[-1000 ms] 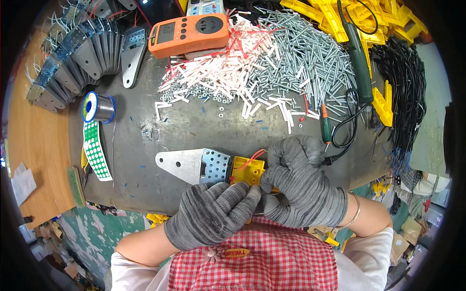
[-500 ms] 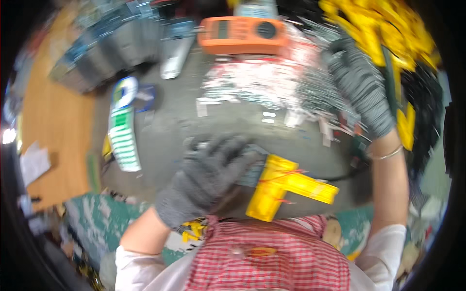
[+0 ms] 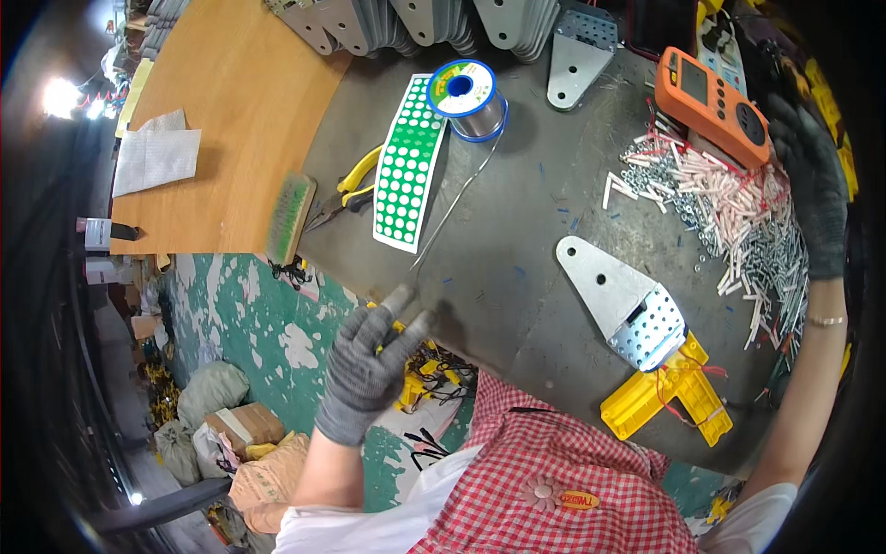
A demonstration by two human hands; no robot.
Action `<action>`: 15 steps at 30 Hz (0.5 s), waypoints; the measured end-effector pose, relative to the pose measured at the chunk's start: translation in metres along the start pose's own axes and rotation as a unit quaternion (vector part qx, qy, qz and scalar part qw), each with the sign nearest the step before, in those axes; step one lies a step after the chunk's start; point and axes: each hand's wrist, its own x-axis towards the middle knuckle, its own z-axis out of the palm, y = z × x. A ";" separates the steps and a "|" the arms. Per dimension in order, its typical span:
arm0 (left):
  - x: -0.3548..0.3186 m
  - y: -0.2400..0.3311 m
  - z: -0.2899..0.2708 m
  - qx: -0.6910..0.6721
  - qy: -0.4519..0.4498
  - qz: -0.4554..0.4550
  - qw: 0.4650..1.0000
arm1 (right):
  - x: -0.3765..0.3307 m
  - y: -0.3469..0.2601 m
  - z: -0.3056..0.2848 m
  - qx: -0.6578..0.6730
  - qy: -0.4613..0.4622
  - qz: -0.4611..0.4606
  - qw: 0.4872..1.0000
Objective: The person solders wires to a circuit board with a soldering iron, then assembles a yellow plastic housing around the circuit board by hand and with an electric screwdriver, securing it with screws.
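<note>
Table: a dark worn surface (image 3: pixel 517 212), bordered at left by a wooden board (image 3: pixel 249 120), with a green, paint-flaked floor (image 3: pixel 217 295) below.
Metal bracket: laid flat on the table, right of centre (image 3: pixel 607 303); perforated end set against the yellow housing (image 3: pixel 637 402), red wires (image 3: pixel 715 371) attached. Both unheld.
Left hand: gloved (image 3: pixel 365 374), raised at the table's front edge; fingers slightly parted near the free end of the solder wire (image 3: pixel 459 197); contact cannot be told.
Right hand: gloved (image 3: pixel 812 175), extended beside the orange meter (image 3: pixel 701 102); whether anything is gripped cannot be told.
Change noted: bracket released by the left hand, which has been shifted leftward to the solder; by this, the work is judged to be paused between handlings.
Left-side stock: solder spool (image 3: pixel 480 118), green dotted sheet (image 3: pixel 402 171), yellow-handled pliers (image 3: pixel 355 180), brush (image 3: pixel 291 217).
Right-side stock: heaped screws and pale sleeves (image 3: pixel 738 208).
</note>
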 end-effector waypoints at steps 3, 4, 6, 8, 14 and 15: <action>0.011 -0.015 0.000 0.067 -0.054 0.109 0.990 | 0.022 -0.019 0.053 -0.261 0.122 -0.047 0.956; 0.012 -0.014 -0.009 0.066 -0.087 0.118 0.987 | 0.042 -0.017 0.070 -0.266 0.126 -0.046 0.954; 0.032 0.004 -0.017 0.048 -0.126 0.181 0.974 | 0.053 -0.041 0.056 -0.419 0.041 -0.127 0.898; 0.053 0.046 -0.014 0.015 -0.096 0.289 0.952 | 0.088 -0.018 -0.044 -0.771 0.080 -0.232 0.588; 0.081 0.124 0.019 -0.293 -0.090 0.193 0.932 | 0.000 -0.036 0.065 -0.536 0.135 -0.251 0.794; 0.086 0.134 0.027 -0.412 -0.139 0.082 0.897 | -0.023 -0.046 0.072 -0.408 0.148 -0.225 0.872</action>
